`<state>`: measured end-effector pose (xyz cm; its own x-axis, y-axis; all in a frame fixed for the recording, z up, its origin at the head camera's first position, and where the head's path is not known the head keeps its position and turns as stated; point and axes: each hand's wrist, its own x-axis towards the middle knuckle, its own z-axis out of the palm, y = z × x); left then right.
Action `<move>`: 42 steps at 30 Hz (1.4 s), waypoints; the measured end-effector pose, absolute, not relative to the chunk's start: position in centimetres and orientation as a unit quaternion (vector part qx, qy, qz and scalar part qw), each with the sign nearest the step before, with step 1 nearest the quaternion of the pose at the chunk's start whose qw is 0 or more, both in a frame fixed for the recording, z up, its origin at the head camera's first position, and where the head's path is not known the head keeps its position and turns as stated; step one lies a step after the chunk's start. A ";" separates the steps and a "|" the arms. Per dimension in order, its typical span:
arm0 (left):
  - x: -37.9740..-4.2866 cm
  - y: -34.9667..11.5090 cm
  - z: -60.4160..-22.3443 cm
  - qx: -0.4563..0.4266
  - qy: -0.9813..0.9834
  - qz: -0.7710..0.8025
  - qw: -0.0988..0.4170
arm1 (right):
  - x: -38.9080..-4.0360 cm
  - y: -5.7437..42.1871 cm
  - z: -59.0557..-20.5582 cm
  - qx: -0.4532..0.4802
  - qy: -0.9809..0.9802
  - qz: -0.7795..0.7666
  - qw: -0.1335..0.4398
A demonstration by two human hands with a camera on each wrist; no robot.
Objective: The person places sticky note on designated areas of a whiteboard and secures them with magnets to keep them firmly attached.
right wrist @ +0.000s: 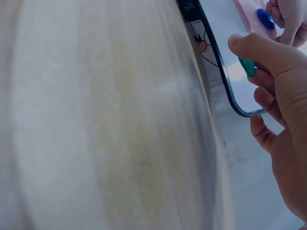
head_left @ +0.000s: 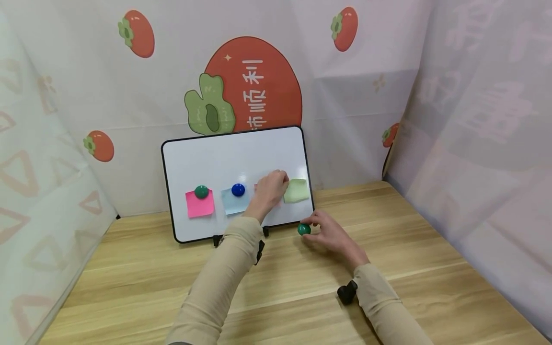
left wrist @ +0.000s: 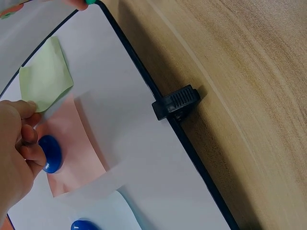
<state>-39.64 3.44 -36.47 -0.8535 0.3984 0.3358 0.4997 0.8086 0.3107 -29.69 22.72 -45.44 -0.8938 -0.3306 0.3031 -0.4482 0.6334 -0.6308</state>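
Note:
My left hand (head_left: pixel 269 191) pinches the lower edge of a pale green sticky note (left wrist: pixel 46 76), which lies against the right side of a small whiteboard (head_left: pixel 233 158). In the left wrist view, its curled fingers are beside a blue magnet (left wrist: pixel 51 154) on a light pink note (left wrist: pixel 74 148). My right hand (head_left: pixel 329 235) grips a round green magnet (head_left: pixel 304 229) between thumb and fingers, near the board's lower right corner. Farther left on the board, a green magnet (head_left: pixel 201 192) sits on a bright pink note (head_left: pixel 200 208), and a blue magnet (head_left: pixel 238 190) on a light blue note (head_left: pixel 233 205).
The board leans back on black clip feet (head_left: pixel 265 231) on a wooden table (head_left: pixel 293 287). Behind it hangs a white cloth (head_left: pixel 353 115) printed with red fruit. More cloth walls stand at left and right. Each wrist carries a small black camera (head_left: pixel 347 292).

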 end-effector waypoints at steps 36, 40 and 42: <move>-39.7 4.1 -36.8 -0.222 -0.950 -0.158 0.153 | -35.6 21.4 -42.0 0.199 -0.883 0.281 0.317; -39.6 4.2 -36.8 -0.224 -0.950 -0.160 0.150 | -36.3 21.2 -41.4 0.194 -0.882 0.266 0.336; -39.5 4.3 -36.8 -0.222 -0.950 -0.162 0.146 | -36.6 21.1 -41.1 0.192 -0.883 0.257 0.342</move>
<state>-39.55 4.26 -36.78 -0.8588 0.3753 0.3488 0.4697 0.8485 0.2436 -36.60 21.11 -41.09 -0.6916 -0.1631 0.7036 -0.5157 0.7936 -0.3230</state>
